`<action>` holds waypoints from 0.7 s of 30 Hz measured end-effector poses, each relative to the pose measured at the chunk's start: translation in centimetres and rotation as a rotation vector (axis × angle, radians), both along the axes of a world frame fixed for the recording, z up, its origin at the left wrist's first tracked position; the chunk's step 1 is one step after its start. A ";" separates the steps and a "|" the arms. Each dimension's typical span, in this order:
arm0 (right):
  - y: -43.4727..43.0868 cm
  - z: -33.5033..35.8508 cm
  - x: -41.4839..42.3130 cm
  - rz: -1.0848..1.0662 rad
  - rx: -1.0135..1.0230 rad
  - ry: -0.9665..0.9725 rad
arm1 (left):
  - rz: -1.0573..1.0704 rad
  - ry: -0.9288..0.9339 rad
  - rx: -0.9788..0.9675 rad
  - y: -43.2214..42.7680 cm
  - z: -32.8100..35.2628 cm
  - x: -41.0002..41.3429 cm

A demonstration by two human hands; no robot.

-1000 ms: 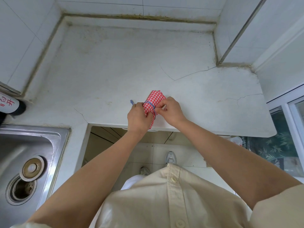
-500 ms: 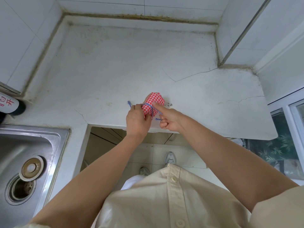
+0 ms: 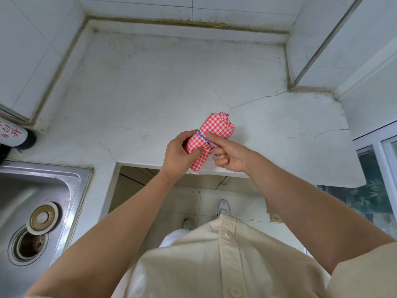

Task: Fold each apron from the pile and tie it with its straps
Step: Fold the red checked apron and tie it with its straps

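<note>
White cracked counter (image 3: 150,93) beside a steel sink (image 3: 71,186); left hand (image 3: 177,154) grips the folded apron (image 3: 217,125), right hand (image 3: 232,155) pinches its strap (image 3: 204,139).

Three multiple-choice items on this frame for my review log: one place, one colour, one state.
1. The steel sink lies: A. on the person's left; B. on the person's right; C. out of view.
2. The folded apron is checked: A. blue and white; B. red and white; C. green and yellow.
3. The striped strap is: A. dangling free; B. wrapped round the apron; C. knotted to the sink.
Key: 1A, it fills the lower-left corner; 2B, red gingham shows; 3B, it bands the bundle, the left hand gripping, the right hand pinching it.
</note>
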State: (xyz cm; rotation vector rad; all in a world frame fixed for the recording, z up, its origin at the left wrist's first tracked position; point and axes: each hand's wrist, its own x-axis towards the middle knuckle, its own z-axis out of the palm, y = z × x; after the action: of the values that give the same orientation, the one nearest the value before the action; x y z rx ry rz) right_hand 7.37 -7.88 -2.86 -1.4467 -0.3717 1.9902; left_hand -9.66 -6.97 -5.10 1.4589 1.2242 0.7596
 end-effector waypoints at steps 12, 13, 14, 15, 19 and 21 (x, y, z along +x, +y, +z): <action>1.4 -2.3 0.7 0.175 0.610 -0.454 | 0.288 -0.389 -0.326 3.8 0.4 1.2; 1.5 -2.9 1.1 0.204 0.676 -0.505 | 0.303 -0.386 -0.334 4.3 0.5 1.4; 1.7 -3.2 1.6 0.258 0.728 -0.572 | 0.304 -0.389 -0.336 4.8 0.6 1.5; 1.8 -3.3 2.1 0.330 0.779 -0.671 | 0.295 -0.382 -0.334 5.1 0.8 1.7; 3.2 -3.9 4.2 0.511 0.701 -0.644 | 0.279 -0.322 -0.337 5.9 0.1 2.3; 3.8 -4.0 4.7 0.460 0.594 -0.562 | 0.251 -0.274 -0.338 5.9 -0.3 3.0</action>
State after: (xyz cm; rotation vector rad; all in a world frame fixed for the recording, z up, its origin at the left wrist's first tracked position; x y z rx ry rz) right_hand 12.11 -4.07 -6.84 -1.5702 -1.5121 1.5272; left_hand -6.68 -1.09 -5.45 0.9050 1.2633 0.8420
